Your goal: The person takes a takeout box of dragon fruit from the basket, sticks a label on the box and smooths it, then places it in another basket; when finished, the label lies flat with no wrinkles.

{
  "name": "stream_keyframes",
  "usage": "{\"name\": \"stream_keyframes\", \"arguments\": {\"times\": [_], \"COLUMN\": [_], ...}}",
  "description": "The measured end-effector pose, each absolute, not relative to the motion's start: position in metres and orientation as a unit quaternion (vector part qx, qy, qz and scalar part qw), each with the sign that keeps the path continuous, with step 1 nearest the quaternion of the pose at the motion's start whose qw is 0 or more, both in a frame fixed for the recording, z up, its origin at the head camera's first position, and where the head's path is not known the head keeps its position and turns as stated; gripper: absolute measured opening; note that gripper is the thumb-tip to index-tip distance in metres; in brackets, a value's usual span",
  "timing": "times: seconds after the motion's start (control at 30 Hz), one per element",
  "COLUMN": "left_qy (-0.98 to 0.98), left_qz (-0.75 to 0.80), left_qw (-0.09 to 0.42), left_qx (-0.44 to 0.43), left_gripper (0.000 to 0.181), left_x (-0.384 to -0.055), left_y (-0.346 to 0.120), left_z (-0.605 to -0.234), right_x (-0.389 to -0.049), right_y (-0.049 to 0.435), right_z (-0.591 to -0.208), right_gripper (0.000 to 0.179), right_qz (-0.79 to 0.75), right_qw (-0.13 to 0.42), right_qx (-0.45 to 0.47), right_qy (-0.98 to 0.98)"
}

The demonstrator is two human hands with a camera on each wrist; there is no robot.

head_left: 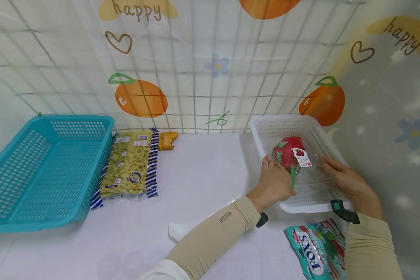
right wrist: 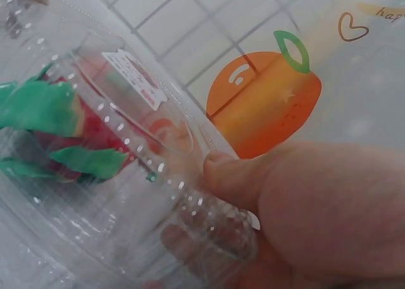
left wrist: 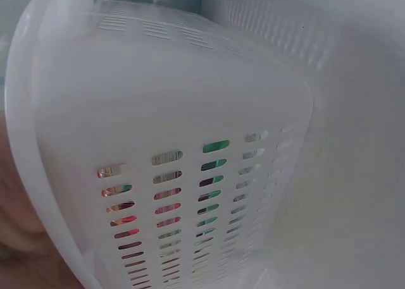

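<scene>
A clear plastic box (head_left: 313, 171) of red and green dragon fruit (head_left: 289, 151), with a white label on top, is inside the white perforated basket (head_left: 336, 149). My right hand (head_left: 353, 182) pinches the box's right edge, the thumb lying along its ridged side in the right wrist view. At the opposite edge my left hand (head_left: 275, 179) grips the box with curled fingers, reaching in over the basket's near left rim. In the left wrist view the basket's wall (left wrist: 171, 105) covers most of that hand's work.
A turquoise basket (head_left: 52, 171) stands at the left, beside a blue-striped bag of yellowish food (head_left: 127, 165) and a small orange packet (head_left: 167, 140). In front of the white basket lies a teal Fox's candy bag (head_left: 316, 249). A patterned curtain over a wire grid backs the table.
</scene>
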State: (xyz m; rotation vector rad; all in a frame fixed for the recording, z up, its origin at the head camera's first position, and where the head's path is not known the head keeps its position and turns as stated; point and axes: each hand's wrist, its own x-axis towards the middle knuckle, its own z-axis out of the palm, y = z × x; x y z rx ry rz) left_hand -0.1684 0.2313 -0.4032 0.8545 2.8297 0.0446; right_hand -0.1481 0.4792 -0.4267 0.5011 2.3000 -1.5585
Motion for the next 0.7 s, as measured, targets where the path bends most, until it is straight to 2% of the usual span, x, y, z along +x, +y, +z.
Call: {"name": "stream_keyframes", "arguments": {"times": [0.7], "left_qy": [0.955], "left_qz": [-0.005], "left_qw": [0.092], "left_qx": [0.281], "left_gripper": [0.095], "left_x": [-0.1691], "left_y": [0.2367], "left_z": [-0.4091], "right_x": [-0.1492], "right_y": [0.4798], "right_z": [-0.4263], "right_gripper": [0.070], "right_qz": [-0.533], "right_qw": [0.163], "right_qx": [0.169], "right_qy": [0.813]}}
